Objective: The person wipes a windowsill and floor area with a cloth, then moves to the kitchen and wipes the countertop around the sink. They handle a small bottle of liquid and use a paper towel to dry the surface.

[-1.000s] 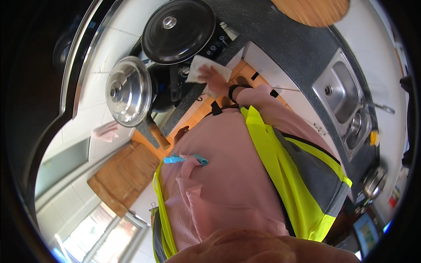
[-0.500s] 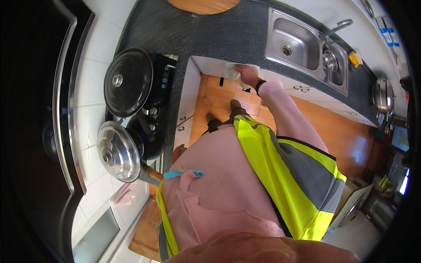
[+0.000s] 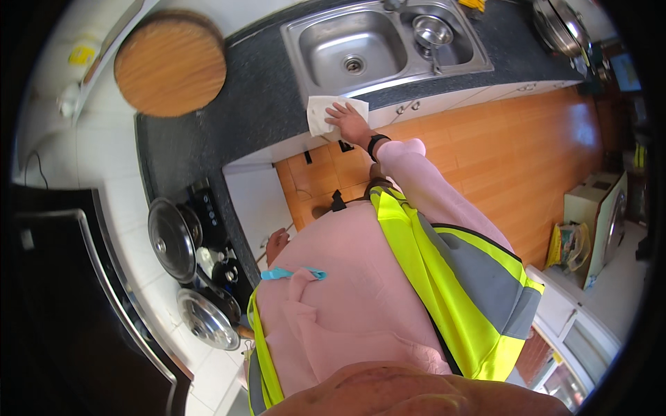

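My right hand (image 3: 350, 125) lies with its fingers spread on a white cloth (image 3: 321, 116) at the front edge of the dark countertop (image 3: 257, 128), just in front of the double sink (image 3: 347, 45). Part of the cloth hangs over that edge. A dark band circles the right wrist. My left hand (image 3: 278, 244) is low beside the white cabinet door (image 3: 253, 201), partly hidden by my pink top, and its fingers are too hidden to read.
A round wooden board (image 3: 171, 64) leans at the back left. To the left, a lidded black pan (image 3: 171, 239) and a steel-lidded pan (image 3: 207, 319) stand on the stove. A metal pot (image 3: 431, 31) sits in the smaller basin; a steel pot (image 3: 560, 28) stands far right.
My view has swung, so the sink appears nearer and more to the left. My right hand has gone from bunched on the cloth at the counter's edge to spread flat over it.
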Tool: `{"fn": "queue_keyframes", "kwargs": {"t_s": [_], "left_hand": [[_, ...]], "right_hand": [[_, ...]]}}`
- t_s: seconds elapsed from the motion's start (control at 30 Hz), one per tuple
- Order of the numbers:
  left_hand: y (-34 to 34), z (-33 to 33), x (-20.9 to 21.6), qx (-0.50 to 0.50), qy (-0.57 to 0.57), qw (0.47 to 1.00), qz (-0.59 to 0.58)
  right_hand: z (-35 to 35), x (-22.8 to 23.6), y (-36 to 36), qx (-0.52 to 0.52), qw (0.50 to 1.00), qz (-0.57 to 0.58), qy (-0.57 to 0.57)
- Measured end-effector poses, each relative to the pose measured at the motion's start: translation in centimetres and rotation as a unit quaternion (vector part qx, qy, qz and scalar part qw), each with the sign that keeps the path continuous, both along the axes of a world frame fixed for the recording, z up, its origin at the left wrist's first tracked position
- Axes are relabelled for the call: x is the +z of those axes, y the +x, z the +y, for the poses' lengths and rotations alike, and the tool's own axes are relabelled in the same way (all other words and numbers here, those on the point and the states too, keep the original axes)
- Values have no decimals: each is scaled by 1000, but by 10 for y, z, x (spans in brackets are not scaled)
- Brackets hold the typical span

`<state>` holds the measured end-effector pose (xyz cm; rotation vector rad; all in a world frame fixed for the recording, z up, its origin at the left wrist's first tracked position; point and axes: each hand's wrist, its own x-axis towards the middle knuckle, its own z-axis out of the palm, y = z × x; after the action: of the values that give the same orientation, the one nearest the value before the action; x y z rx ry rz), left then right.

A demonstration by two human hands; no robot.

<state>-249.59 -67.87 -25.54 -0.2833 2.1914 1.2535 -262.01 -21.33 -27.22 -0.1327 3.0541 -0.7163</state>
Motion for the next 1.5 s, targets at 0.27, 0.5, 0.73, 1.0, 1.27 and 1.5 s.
{"fn": "queue_keyframes", "kwargs": {"t_s": [0.27,0.5,0.73,1.0,1.27,1.5], "left_hand": [[-39,132,-28,-57,82,994,-50],[-82,217,-48,-156,73,983,-69],[-115,305,-46,-323,62,944,-37],[-137,431,-33,-396,96,912,-47],[-141,591,6,-378,144,915,2],[-130,692,28,-315,212,925,-19]], "right_hand": [[161,-31,74,-81,996,13,25],[313,-17,174,-234,970,-40,46],[365,-10,294,-491,869,-45,38],[352,-13,266,-457,878,142,4],[371,-20,198,-221,975,-9,-16],[493,32,219,-324,943,24,-67]]}}
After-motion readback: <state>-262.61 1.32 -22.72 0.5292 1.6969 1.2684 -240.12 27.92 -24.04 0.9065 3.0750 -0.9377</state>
